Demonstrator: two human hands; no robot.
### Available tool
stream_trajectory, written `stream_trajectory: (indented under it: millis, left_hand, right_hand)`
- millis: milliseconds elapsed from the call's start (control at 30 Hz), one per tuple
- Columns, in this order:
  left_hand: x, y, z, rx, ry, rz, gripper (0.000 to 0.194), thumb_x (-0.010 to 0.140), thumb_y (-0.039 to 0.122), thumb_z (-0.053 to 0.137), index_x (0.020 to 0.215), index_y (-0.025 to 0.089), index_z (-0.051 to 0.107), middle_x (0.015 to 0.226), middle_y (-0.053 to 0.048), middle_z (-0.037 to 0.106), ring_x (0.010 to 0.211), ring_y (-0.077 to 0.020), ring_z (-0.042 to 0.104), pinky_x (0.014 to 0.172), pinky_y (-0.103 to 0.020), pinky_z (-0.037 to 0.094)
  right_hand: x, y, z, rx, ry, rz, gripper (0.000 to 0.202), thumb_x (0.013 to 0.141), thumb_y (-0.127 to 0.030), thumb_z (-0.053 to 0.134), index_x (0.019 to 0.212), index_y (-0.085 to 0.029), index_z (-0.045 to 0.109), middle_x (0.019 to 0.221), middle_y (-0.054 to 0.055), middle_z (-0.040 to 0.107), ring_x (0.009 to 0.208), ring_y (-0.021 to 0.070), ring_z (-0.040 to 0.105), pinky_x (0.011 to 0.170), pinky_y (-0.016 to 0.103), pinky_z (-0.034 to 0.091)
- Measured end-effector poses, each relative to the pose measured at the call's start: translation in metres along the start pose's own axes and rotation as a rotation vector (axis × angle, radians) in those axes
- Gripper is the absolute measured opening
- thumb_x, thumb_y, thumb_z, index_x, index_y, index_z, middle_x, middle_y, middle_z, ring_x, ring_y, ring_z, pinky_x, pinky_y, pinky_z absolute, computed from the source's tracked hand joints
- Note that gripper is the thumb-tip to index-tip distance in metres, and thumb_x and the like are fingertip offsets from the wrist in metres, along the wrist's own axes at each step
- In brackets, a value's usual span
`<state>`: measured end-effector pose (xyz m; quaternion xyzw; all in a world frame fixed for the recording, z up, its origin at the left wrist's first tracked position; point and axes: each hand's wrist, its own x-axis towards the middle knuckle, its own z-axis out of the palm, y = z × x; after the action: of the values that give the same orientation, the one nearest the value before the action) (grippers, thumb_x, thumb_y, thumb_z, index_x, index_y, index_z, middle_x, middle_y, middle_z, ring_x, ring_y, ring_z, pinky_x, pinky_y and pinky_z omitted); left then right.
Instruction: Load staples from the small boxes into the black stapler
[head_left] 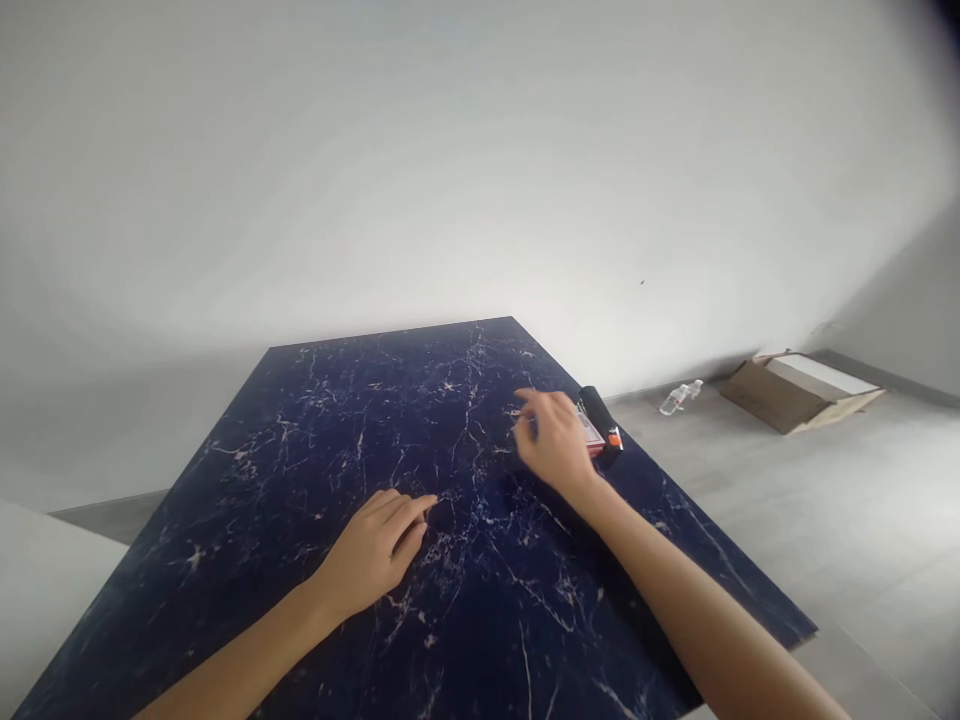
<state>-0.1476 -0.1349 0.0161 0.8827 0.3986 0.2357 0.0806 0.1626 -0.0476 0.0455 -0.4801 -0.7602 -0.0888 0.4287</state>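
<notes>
My left hand (381, 545) rests over the near middle of a dark blue marble-patterned tabletop (360, 400), fingers stretched forward and the thumb a little apart, holding nothing I can see. Farther forward, near the right edge, my right hand (553, 440) hovers or rests with its fingers bent to the left and a gap beside the thumb; nothing shows in it. Just right of that hand lies a red and white box like a card deck (592, 436), partly hidden by the hand. Against it lies a black elongated object (598, 410) with an orange patch at its near end.
A pale wall (450, 180) stands behind the table. On the grey floor to the right are clear plastic bottles (675, 399) and an opened cardboard box (780, 397) with something white in it. A white surface (52, 600) is at the lower left.
</notes>
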Motion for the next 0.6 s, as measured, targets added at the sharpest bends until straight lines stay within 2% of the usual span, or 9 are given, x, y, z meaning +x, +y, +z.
stream_trajectory:
  millis: [100,167,233,300,400,500,600]
  left_hand:
    - [-0.001,-0.001,0.000,0.004,0.020,-0.003,0.035,0.105,0.023,0.048,0.139,0.027,0.054,0.104,-0.002,0.071,0.096,-0.0193,0.066,0.094,-0.040,0.053]
    - [-0.001,-0.001,0.000,0.014,0.029,-0.005,0.036,0.105,0.024,0.048,0.140,0.028,0.053,0.110,-0.003,0.072,0.101,-0.0203,0.066,0.097,-0.042,0.053]
    - [-0.002,-0.001,0.000,0.030,0.043,-0.002,0.036,0.105,0.024,0.048,0.140,0.028,0.054,0.115,-0.004,0.071,0.105,-0.0219,0.066,0.099,-0.044,0.051]
    - [-0.002,-0.001,0.001,0.072,0.080,-0.027,0.034,0.104,0.024,0.047,0.137,0.027,0.056,0.118,-0.006,0.071,0.108,-0.0246,0.065,0.101,-0.049,0.049]
    - [0.000,-0.001,0.003,0.159,0.135,-0.151,0.030,0.103,0.026,0.048,0.128,0.027,0.063,0.125,-0.009,0.068,0.114,-0.0294,0.062,0.100,-0.055,0.047]
    - [0.003,-0.006,0.004,0.183,0.118,-0.252,0.029,0.103,0.032,0.049,0.124,0.028,0.067,0.134,-0.009,0.064,0.122,-0.0329,0.058,0.099,-0.057,0.048]
    - [-0.004,-0.018,-0.003,0.180,0.121,-0.253,0.033,0.103,0.037,0.049,0.131,0.029,0.065,0.144,-0.010,0.058,0.133,-0.0354,0.052,0.107,-0.061,0.043]
  right_hand:
    - [0.008,0.029,-0.015,-0.141,0.117,0.243,0.045,0.088,-0.018,0.048,0.132,-0.016,0.056,0.090,0.009,0.067,0.096,0.0306,0.058,0.089,0.047,0.045]
    - [0.009,0.049,-0.023,-0.248,0.142,0.386,0.054,0.088,-0.024,0.048,0.140,-0.013,0.052,0.106,0.015,0.067,0.105,0.0340,0.057,0.093,0.049,0.043]
    - [0.008,0.068,-0.028,-0.309,0.111,0.547,0.064,0.087,-0.033,0.049,0.146,-0.009,0.047,0.124,0.021,0.063,0.114,0.0377,0.055,0.096,0.050,0.041]
    - [0.006,0.087,-0.032,-0.249,-0.006,0.747,0.070,0.087,-0.045,0.049,0.147,-0.009,0.047,0.129,0.023,0.063,0.116,0.0387,0.056,0.097,0.049,0.042]
    - [0.005,0.113,-0.038,-0.036,-0.285,0.926,0.060,0.089,-0.054,0.041,0.127,-0.015,0.065,0.121,0.019,0.070,0.107,0.0337,0.063,0.088,0.039,0.046]
    - [0.005,0.127,-0.045,-0.069,-0.492,0.928,0.051,0.089,-0.054,0.040,0.099,-0.018,0.074,0.107,0.016,0.075,0.093,0.0303,0.067,0.076,0.036,0.047]
    - [0.006,0.128,-0.052,-0.190,-0.568,0.852,0.050,0.089,-0.055,0.040,0.086,-0.019,0.076,0.093,0.015,0.075,0.085,0.0295,0.066,0.072,0.035,0.045]
